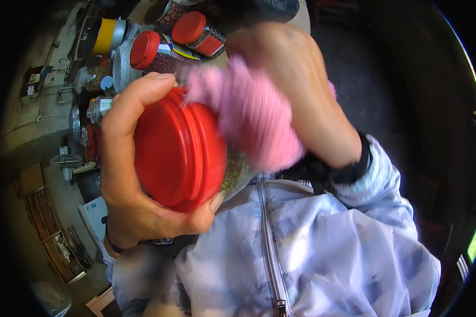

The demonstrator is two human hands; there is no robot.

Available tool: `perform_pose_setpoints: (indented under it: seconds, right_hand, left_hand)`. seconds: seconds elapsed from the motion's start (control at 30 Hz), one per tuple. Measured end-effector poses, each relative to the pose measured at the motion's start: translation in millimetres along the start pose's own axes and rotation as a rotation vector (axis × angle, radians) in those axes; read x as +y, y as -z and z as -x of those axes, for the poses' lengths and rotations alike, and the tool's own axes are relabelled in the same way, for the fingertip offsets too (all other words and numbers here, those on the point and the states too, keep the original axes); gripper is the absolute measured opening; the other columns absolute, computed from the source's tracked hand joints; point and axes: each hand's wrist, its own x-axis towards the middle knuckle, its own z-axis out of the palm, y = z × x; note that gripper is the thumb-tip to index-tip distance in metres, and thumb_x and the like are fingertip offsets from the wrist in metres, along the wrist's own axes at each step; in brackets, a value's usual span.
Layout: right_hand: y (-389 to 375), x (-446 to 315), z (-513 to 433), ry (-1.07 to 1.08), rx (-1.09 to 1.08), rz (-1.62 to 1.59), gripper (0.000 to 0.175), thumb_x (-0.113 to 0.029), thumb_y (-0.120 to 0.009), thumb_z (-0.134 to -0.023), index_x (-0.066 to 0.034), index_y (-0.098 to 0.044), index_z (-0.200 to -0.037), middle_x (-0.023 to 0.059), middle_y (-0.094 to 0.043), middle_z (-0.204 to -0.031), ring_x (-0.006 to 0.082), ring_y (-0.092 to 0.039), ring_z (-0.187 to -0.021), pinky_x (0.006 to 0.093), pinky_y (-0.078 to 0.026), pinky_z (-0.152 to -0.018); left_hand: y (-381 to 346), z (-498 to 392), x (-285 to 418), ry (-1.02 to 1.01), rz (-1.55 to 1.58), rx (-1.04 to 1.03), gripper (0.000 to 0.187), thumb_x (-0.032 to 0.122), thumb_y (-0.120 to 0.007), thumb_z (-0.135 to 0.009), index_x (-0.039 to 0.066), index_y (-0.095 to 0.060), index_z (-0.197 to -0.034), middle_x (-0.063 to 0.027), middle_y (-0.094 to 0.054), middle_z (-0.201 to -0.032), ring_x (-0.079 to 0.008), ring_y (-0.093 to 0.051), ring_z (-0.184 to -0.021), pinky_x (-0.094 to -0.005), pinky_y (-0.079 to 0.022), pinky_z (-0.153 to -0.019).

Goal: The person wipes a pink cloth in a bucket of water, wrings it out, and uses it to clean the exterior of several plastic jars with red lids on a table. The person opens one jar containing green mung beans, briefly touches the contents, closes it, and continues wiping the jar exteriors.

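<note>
My left hand (121,170) grips a jar by its large red plastic lid (162,150), fingers and thumb curled round the rim. The lid faces the camera; a bit of the clear jar body (234,170), with greenish-yellow contents, shows behind it. At the right, my right hand (289,59) is bent over a fluffy pink cloth (254,115) and holds it against or close beside the jar; the exact contact is hidden. The cloth and this hand are blurred, and the right fingertips cannot be seen.
Beyond my hands, a table bears a red-lidded jar of dark contents (144,50), another red-lidded jar (189,27), a yellow and silver tin (109,36) and clear containers. An electric fan (66,161) and a wooden cabinet (49,222) stand farther left.
</note>
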Motion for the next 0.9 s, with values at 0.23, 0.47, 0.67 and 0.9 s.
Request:
perform_pose_setpoints:
  seconds: [0.23, 0.47, 0.67, 0.9]
  right_hand:
    - [-72.8, 68.0, 35.0, -0.362, -0.498, -0.473, 0.018, -0.02, -0.057, -0.08, -0.003, -0.06, -0.087, 0.0115, -0.059, -0.077, 0.0261, -0.059, -0.077, 0.0353, -0.048, -0.068]
    - [-57.3, 102.9, 60.9, -0.042, -0.438, -0.733, 0.016, -0.015, -0.057, -0.08, -0.0005, -0.057, -0.072, 0.0086, -0.064, -0.074, 0.0172, -0.061, -0.065, 0.0265, -0.049, -0.059]
    - [-17.1, 84.3, 50.4, -0.505, -0.548, -1.224, 0.021, -0.018, -0.052, -0.088, -0.0011, -0.06, -0.081, 0.0093, -0.065, -0.079, 0.0161, -0.061, -0.067, 0.0263, -0.05, -0.064]
    - [-9.6, 81.9, 38.5, -0.506, -0.412, -1.337, 0.031, -0.021, -0.047, -0.093, 0.0024, -0.062, -0.08, 0.012, -0.067, -0.079, 0.0155, -0.065, -0.073, 0.023, -0.052, -0.061]
  left_hand:
    - [8.1, 10.4, -3.0, -0.059, 0.131, 0.044, 0.097, 0.03, -0.076, -0.059, -0.004, -0.02, -0.131, -0.0268, -0.037, -0.123, -0.0296, -0.046, -0.108, -0.0385, -0.039, -0.093]
    - [9.9, 17.6, 0.8, 0.059, 0.204, 0.117, 0.1, 0.031, -0.076, -0.059, -0.003, -0.018, -0.132, -0.0264, -0.037, -0.125, -0.0308, -0.045, -0.11, -0.0397, -0.038, -0.094]
    - [16.1, 21.1, 5.5, 0.063, 0.165, 0.067, 0.099, 0.03, -0.077, -0.06, -0.003, -0.018, -0.132, -0.025, -0.037, -0.125, -0.0304, -0.045, -0.111, -0.0396, -0.038, -0.095]
    - [11.0, 11.4, -16.2, 0.006, 0.14, 0.036, 0.097, 0.03, -0.076, -0.061, -0.003, -0.019, -0.132, -0.0235, -0.038, -0.125, -0.0296, -0.045, -0.111, -0.0389, -0.038, -0.095]
